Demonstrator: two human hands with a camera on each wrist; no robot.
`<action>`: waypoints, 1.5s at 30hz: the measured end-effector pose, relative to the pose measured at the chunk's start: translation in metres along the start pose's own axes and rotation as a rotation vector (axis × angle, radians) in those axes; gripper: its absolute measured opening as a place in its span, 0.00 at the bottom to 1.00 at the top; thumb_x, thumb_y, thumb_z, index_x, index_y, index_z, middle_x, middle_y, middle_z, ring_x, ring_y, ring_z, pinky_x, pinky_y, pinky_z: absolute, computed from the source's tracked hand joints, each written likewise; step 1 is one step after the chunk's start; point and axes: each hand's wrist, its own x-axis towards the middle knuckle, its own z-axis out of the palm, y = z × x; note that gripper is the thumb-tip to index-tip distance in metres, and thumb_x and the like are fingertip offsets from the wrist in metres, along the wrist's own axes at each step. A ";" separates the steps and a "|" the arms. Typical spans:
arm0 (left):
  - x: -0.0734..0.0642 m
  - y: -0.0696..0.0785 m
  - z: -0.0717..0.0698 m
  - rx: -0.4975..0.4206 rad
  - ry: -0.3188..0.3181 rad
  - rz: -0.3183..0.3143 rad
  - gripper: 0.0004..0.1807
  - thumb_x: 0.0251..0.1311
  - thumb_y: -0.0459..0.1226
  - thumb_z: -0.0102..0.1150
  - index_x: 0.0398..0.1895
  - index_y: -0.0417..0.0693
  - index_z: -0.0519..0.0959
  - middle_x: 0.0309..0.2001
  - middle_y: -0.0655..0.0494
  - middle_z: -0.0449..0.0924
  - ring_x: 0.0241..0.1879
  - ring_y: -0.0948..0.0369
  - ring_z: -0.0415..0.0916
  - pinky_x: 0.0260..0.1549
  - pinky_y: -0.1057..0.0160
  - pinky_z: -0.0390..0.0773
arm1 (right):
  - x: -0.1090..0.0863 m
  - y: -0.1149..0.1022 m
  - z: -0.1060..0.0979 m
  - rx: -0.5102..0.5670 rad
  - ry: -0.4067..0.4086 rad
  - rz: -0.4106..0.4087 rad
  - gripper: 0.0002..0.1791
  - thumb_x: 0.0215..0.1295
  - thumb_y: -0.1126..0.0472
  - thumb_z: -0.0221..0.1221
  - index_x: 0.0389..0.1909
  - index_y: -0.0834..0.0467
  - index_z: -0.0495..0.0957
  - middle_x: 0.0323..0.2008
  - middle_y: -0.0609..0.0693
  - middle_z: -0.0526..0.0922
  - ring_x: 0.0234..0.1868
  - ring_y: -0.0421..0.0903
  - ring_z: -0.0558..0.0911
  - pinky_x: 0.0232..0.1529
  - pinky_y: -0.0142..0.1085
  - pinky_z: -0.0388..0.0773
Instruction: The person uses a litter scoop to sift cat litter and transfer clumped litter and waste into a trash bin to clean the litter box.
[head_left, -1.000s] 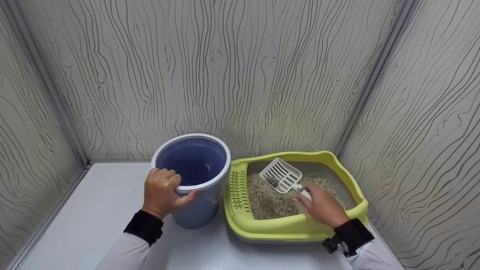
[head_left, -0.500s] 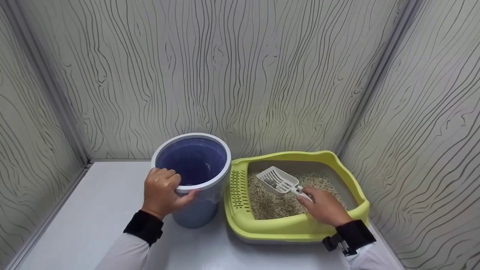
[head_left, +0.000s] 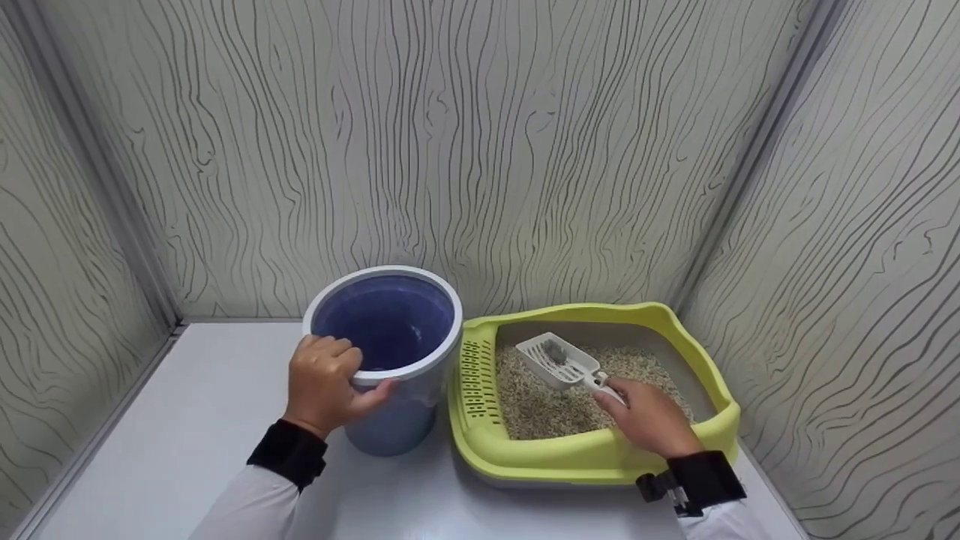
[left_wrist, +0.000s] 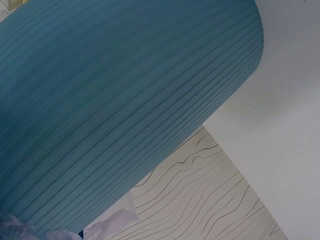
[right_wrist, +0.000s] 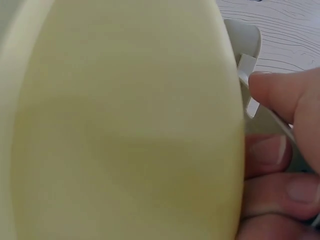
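Note:
My left hand (head_left: 322, 382) grips the near-left rim of a blue trash bin (head_left: 390, 427), its thumb lying along the outside of the white rim. In the left wrist view the bin's ribbed side (left_wrist: 130, 100) fills much of the picture. The handle of a white slotted litter scoop (head_left: 559, 361) is held in my right hand (head_left: 649, 416). A grey clump (head_left: 555, 351) lies on the scoop's slots, over the litter (head_left: 547, 412) in the yellow-green litter box (head_left: 562, 454). In the right wrist view, the box's wall (right_wrist: 125, 120) partly hides the fingers curled round the handle.
Bin and litter box stand side by side on a white table (head_left: 187, 427). A wood-grain patterned wall panel (head_left: 420, 150) rises close behind them, with further panels at left and right. The litter box has a perforated ledge (head_left: 477, 382) on its bin side.
The scoop has tilted and dipped a little, staying over the litter. The grey clump has shifted across its slots toward the far side. My left hand and the bin have not moved.

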 end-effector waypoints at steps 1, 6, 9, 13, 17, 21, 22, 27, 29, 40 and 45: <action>0.000 0.000 0.000 -0.002 0.001 0.000 0.36 0.55 0.70 0.53 0.10 0.51 0.61 0.14 0.58 0.60 0.15 0.57 0.61 0.24 0.52 0.68 | 0.000 0.000 0.000 0.000 0.005 0.007 0.10 0.76 0.46 0.58 0.37 0.45 0.80 0.22 0.42 0.73 0.22 0.40 0.69 0.26 0.35 0.66; 0.002 0.000 0.000 -0.001 0.000 0.002 0.37 0.56 0.71 0.52 0.10 0.52 0.61 0.13 0.58 0.60 0.15 0.57 0.61 0.24 0.52 0.68 | -0.001 -0.002 0.001 -0.003 0.050 0.015 0.13 0.75 0.47 0.60 0.50 0.49 0.84 0.24 0.43 0.76 0.22 0.40 0.70 0.25 0.36 0.67; 0.003 0.000 0.000 -0.004 -0.001 0.007 0.37 0.57 0.71 0.51 0.10 0.52 0.62 0.13 0.58 0.60 0.15 0.57 0.61 0.24 0.52 0.68 | -0.003 -0.001 0.002 -0.005 0.074 0.017 0.16 0.74 0.47 0.61 0.54 0.52 0.83 0.26 0.43 0.79 0.23 0.40 0.72 0.26 0.35 0.68; 0.004 0.001 -0.001 -0.006 -0.007 0.010 0.37 0.56 0.71 0.52 0.10 0.52 0.62 0.13 0.58 0.61 0.15 0.57 0.62 0.24 0.52 0.68 | -0.004 -0.002 0.002 -0.011 0.078 0.025 0.17 0.73 0.48 0.62 0.54 0.53 0.83 0.28 0.44 0.81 0.24 0.40 0.73 0.28 0.36 0.70; 0.004 0.003 -0.001 -0.002 -0.016 0.007 0.37 0.56 0.71 0.51 0.10 0.51 0.63 0.13 0.58 0.63 0.15 0.56 0.63 0.25 0.51 0.69 | -0.004 -0.003 -0.001 0.001 0.050 0.018 0.13 0.73 0.49 0.62 0.49 0.52 0.83 0.28 0.44 0.81 0.26 0.41 0.74 0.30 0.37 0.71; 0.004 0.004 0.000 -0.012 -0.018 0.000 0.37 0.56 0.72 0.51 0.10 0.51 0.64 0.13 0.57 0.63 0.16 0.55 0.64 0.26 0.52 0.68 | -0.003 -0.004 -0.008 0.036 0.019 0.006 0.10 0.74 0.50 0.62 0.45 0.52 0.83 0.29 0.44 0.81 0.28 0.40 0.76 0.33 0.38 0.74; 0.005 0.004 0.000 -0.013 -0.014 0.000 0.37 0.56 0.72 0.51 0.10 0.51 0.63 0.13 0.57 0.63 0.16 0.55 0.64 0.26 0.52 0.68 | -0.003 -0.005 -0.010 0.042 0.012 0.000 0.10 0.74 0.50 0.61 0.44 0.52 0.82 0.29 0.44 0.81 0.28 0.40 0.76 0.34 0.38 0.75; 0.004 0.003 0.001 -0.009 0.001 -0.004 0.37 0.55 0.71 0.51 0.10 0.51 0.62 0.13 0.57 0.61 0.15 0.56 0.62 0.25 0.52 0.67 | -0.002 -0.020 -0.029 0.058 -0.002 -0.045 0.09 0.74 0.52 0.61 0.40 0.53 0.82 0.28 0.45 0.80 0.26 0.39 0.74 0.30 0.35 0.72; 0.004 0.002 0.001 -0.001 0.005 -0.002 0.36 0.55 0.71 0.52 0.10 0.52 0.62 0.13 0.57 0.60 0.15 0.56 0.61 0.24 0.52 0.67 | 0.000 -0.033 -0.039 0.074 -0.008 -0.068 0.09 0.73 0.52 0.62 0.38 0.53 0.82 0.26 0.45 0.77 0.22 0.39 0.71 0.25 0.33 0.68; 0.001 -0.001 0.000 0.001 -0.019 -0.009 0.36 0.53 0.70 0.54 0.10 0.51 0.63 0.13 0.56 0.62 0.15 0.55 0.64 0.25 0.51 0.68 | 0.029 -0.125 -0.086 0.166 -0.096 -0.202 0.11 0.74 0.53 0.61 0.42 0.56 0.85 0.23 0.45 0.75 0.18 0.39 0.68 0.17 0.29 0.67; 0.000 0.001 0.000 -0.011 -0.030 -0.025 0.37 0.54 0.71 0.52 0.10 0.50 0.63 0.13 0.56 0.62 0.15 0.54 0.64 0.25 0.51 0.68 | 0.048 -0.164 -0.079 0.162 -0.098 -0.205 0.11 0.73 0.53 0.61 0.42 0.56 0.86 0.20 0.43 0.74 0.17 0.38 0.65 0.16 0.29 0.63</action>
